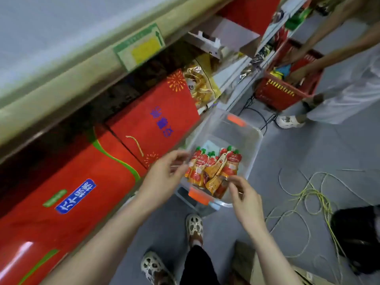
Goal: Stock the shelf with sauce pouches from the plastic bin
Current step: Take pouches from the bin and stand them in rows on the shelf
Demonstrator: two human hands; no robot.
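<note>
A person stocking a shop aisle leans over a clear plastic bin (257,136) that sits on the floor (308,161) just beside the shelf (61,95), where large red boxes (154,112) fill the lower tier. The sauce pouches (233,163), red and orange with green caps, lie heaped at the near end of the bin. The left hand (164,173) hovers over the bin's rim with fingers loosely spread, holding nothing. The right hand (245,195) has curled fingertips at the bottom edge of an orange pouch (214,182); whether it pinches it cannot be told through the blur. The pouches look light, soft and slick, so the stiffer neck below the cap probably gives the surest hold.
</note>
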